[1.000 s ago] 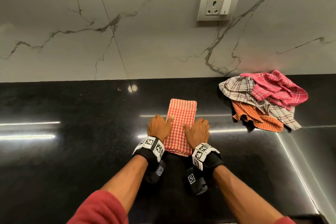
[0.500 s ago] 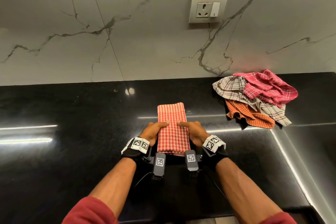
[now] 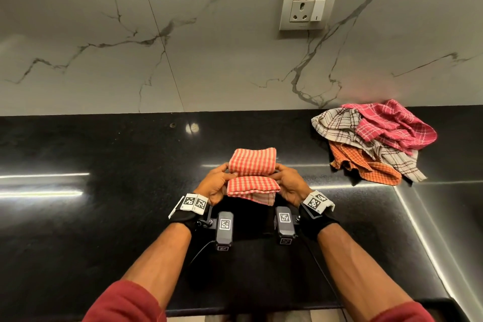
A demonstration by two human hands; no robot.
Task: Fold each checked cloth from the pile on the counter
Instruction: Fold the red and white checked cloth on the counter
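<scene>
On the black counter (image 3: 104,217), mid-front, the red checked cloth (image 3: 252,174) sits doubled over — left hand (image 3: 215,185) and right hand (image 3: 288,185) grip its two sides; the pile (image 3: 376,144) lies well apart, far right.

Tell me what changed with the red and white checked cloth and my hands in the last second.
The red and white checked cloth lay flat as a long strip under both palms. Now the left hand and right hand grip its sides and are doubling it across the middle. The crumpled pile of pink, grey and orange cloths stayed put on the black counter.
</scene>
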